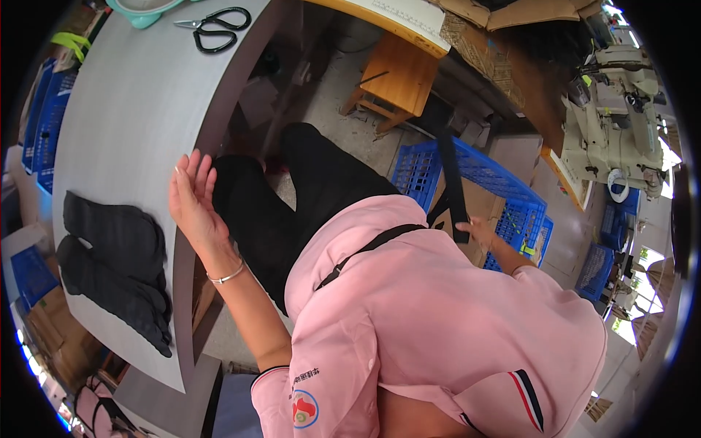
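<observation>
My left hand is raised at the edge of the grey table, palm turned up, fingers loosely curled and holding nothing. A bracelet circles that wrist. On the table beside it lie two flat black knitted pieces, one partly over the other; they look like socks or gloves. Off to the right, my right hand grips the end of a long flat black strip, apparently fabric. It extends away over a blue plastic crate that has cardboard inside.
Black-handled scissors and a pale green basin sit at the table's far end. A wooden stool stands on the floor ahead. Sewing machines line the right side. Blue crates stand left of the table.
</observation>
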Demonstrator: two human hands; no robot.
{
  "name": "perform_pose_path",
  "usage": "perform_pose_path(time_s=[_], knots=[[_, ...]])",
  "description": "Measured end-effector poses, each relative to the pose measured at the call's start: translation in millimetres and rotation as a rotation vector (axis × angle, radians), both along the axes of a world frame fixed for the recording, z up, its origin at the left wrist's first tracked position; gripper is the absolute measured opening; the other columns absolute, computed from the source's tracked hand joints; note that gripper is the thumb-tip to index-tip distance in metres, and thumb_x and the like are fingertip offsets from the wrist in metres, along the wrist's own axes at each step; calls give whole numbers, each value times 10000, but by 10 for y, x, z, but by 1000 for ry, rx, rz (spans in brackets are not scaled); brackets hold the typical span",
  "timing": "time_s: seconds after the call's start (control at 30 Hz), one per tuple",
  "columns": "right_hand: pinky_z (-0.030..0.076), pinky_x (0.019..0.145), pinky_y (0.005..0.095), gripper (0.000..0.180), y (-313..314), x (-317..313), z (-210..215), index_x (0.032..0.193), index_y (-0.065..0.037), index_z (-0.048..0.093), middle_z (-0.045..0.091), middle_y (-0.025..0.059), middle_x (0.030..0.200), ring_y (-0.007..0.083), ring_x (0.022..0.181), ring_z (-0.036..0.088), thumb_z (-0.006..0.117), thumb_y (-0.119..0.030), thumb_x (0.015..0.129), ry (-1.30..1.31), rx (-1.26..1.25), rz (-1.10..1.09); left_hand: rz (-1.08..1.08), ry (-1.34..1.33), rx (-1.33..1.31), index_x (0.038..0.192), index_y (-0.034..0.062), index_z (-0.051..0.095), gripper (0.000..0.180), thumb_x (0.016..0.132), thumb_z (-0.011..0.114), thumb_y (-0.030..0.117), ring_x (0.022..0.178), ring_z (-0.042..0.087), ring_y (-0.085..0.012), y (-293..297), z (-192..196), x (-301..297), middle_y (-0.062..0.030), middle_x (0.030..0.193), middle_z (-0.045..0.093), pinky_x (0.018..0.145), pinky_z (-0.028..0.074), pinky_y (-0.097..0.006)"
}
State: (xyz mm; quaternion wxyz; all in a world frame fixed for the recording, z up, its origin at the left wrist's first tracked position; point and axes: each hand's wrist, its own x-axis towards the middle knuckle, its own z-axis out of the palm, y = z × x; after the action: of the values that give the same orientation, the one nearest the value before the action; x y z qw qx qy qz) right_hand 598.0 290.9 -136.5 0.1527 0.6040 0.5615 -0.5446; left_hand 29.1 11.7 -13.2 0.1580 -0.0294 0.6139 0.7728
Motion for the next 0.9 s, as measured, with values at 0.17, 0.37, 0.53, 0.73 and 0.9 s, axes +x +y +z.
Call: perform_pose_path(time_s=[0.17, 0.37, 0.53, 0.73, 0.9], knots=[[361, 521, 301, 301, -648, 619, -258, 965, -105, 685, 592, -17, 724, 102, 564, 470, 804, -325, 799, -97, -47, -332, 149, -71, -11, 1272, -39, 558, 390, 1023, 564, 261, 1022, 689, -231, -282, -181, 200, -184, 1201, 665, 852, 571, -318], [300, 452, 273, 280, -732, 432, -334, 936, -122, 655, 541, -44, 667, 74, 491, 417, 794, -333, 815, -3, -81, -528, 254, 13, 3, 1218, -28, 602, 324, 1003, 606, 214, 961, 698, -189, -562, -171, 312, -153, 1136, 692, 814, 560, -272], [250, 395, 250, 269, -552, -374, -84, 912, -136, 630, 498, -66, 618, 50, 430, 372, 785, -339, 829, 158, 18, -495, 227, 9, -36, 1233, -17, 597, 330, 1006, 599, 224, 998, 686, -186, -641, -53, 401, -153, 1161, 686, 842, 556, -280], [461, 587, 261, 283, -204, -1884, 853, 890, -9, 701, 624, 2, 692, 68, 637, 558, 730, -289, 861, 424, 333, 101, -327, -84, -49, 1254, -4, 612, 353, 977, 637, 214, 1063, 665, -184, -50, -28, 784, -137, 1207, 674, 917, 525, -305], [402, 502, 214, 177, -456, -2764, 1686, 840, -36, 709, 608, -46, 684, 14, 589, 522, 759, -205, 856, 490, 8, 187, -791, -299, 107, 1236, -19, 600, 387, 954, 671, 237, 1044, 671, -197, 623, 104, 1223, -160, 1172, 678, 922, 524, -313]])
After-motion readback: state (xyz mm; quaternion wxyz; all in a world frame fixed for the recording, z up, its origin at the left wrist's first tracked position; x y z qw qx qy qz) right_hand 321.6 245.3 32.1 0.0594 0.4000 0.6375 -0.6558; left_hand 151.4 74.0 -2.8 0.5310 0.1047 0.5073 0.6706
